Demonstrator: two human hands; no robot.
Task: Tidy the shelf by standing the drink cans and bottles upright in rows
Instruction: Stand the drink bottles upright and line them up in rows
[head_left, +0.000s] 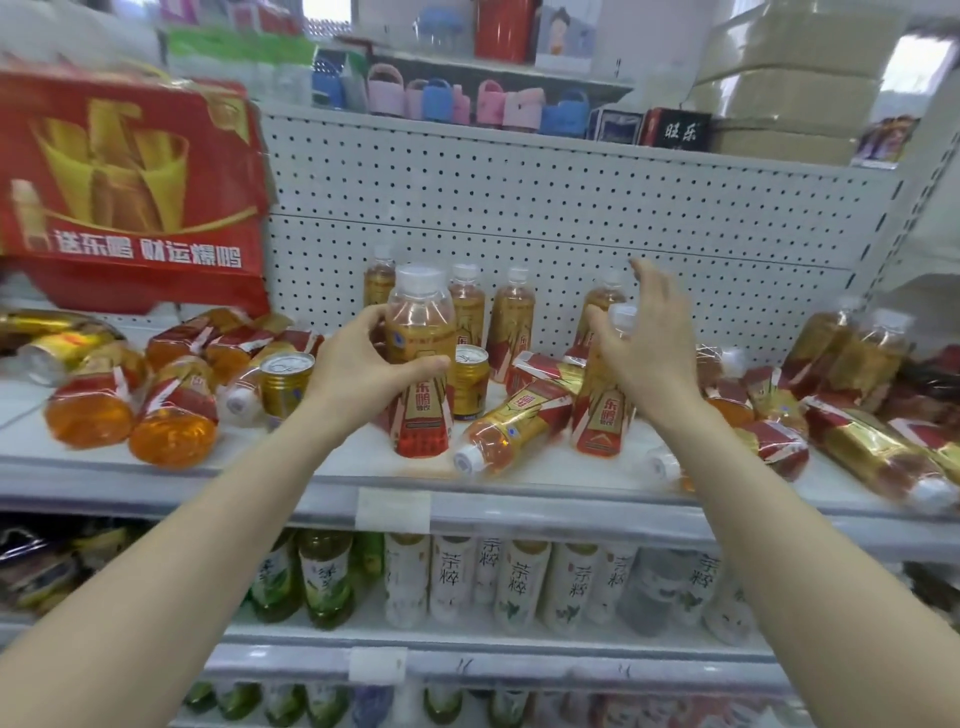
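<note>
Grasping a full, smooth-filmed bottle (418, 358) at mid-body, the left hand (363, 364) looks secure (likely weighty); right hand (644, 343) released.

Fallen bottles (511, 428) crowding the shelf (260, 475) front; pegboard (571, 208) above open.
</note>
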